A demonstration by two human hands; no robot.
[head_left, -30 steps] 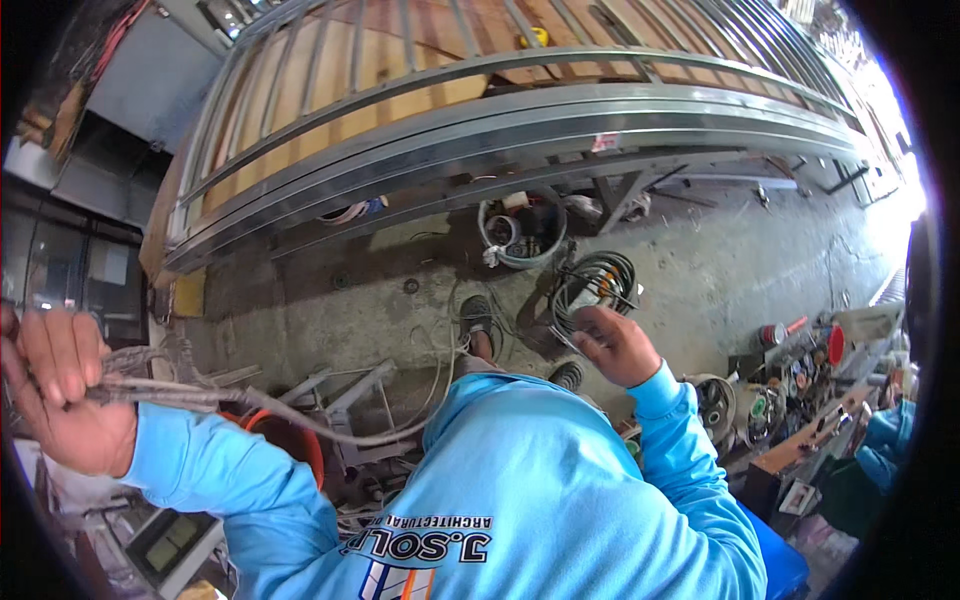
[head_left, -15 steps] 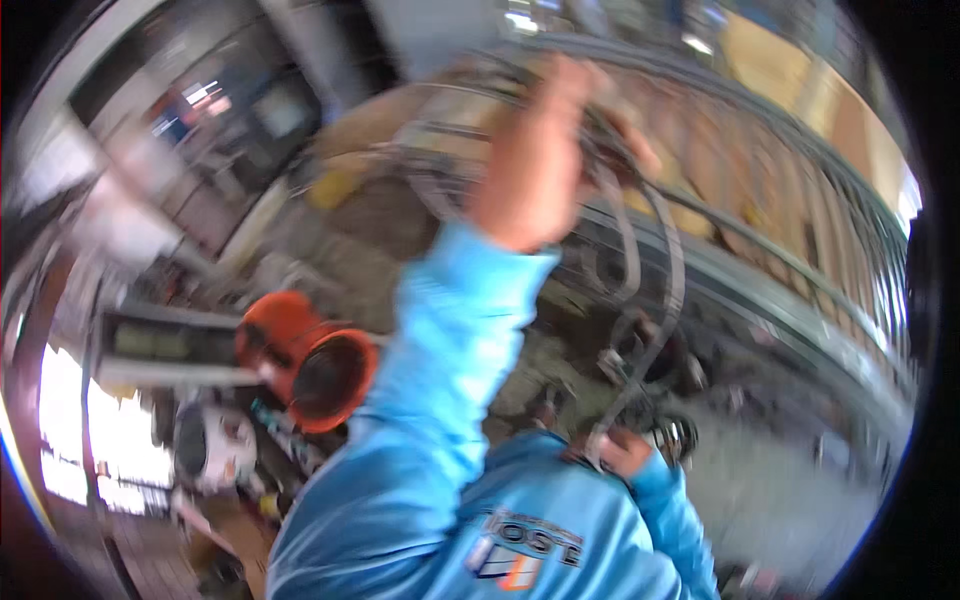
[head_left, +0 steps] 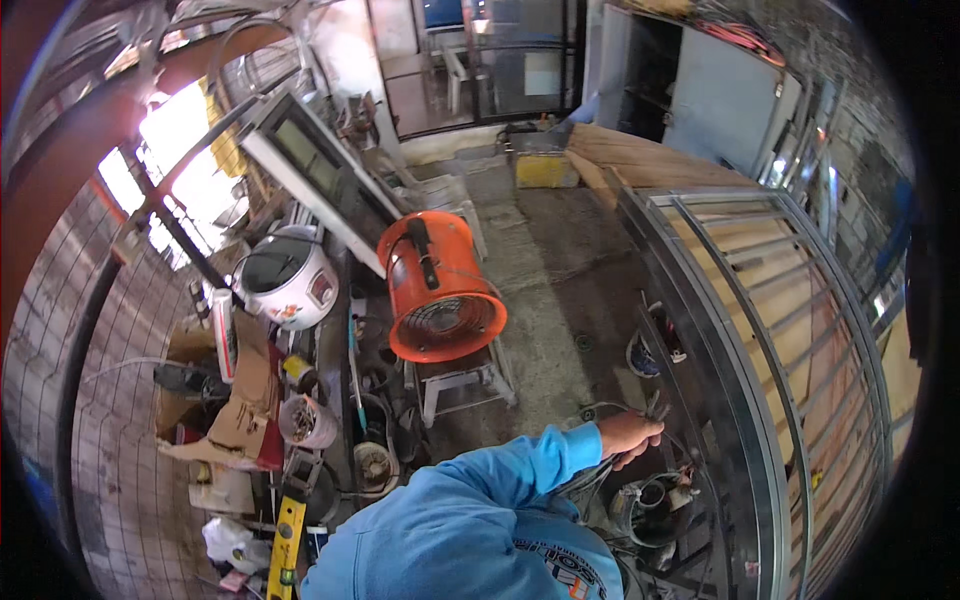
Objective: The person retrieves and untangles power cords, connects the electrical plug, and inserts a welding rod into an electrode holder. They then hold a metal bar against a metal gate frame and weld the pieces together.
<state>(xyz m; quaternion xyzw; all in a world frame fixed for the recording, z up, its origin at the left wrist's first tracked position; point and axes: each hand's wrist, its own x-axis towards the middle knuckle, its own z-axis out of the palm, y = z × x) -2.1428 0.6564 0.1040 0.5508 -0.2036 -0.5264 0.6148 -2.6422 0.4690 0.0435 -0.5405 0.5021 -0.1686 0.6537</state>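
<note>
My left hand (head_left: 630,437), in a light blue sleeve, reaches across in front of my body toward the metal frame on the right. Its fingers are closed around a grey cable (head_left: 590,478), whose loops hang below the hand. A small greyish piece (head_left: 657,408) sticks out past the fingertips; I cannot make out its kind. Just beyond the hand is a dark bucket (head_left: 652,510) with things in it. My right hand does not show.
A metal frame with bars (head_left: 745,400) stands along the right, beside wooden boards (head_left: 650,155). An orange blower fan (head_left: 440,285) sits on a small stool (head_left: 465,390). To the left are a rice cooker (head_left: 290,280), a cardboard box (head_left: 245,405) and a yellow spirit level (head_left: 287,545).
My left hand has come down from high over the metal frame to low beside it, still with cable. My right hand has gone out of sight. The view has turned.
</note>
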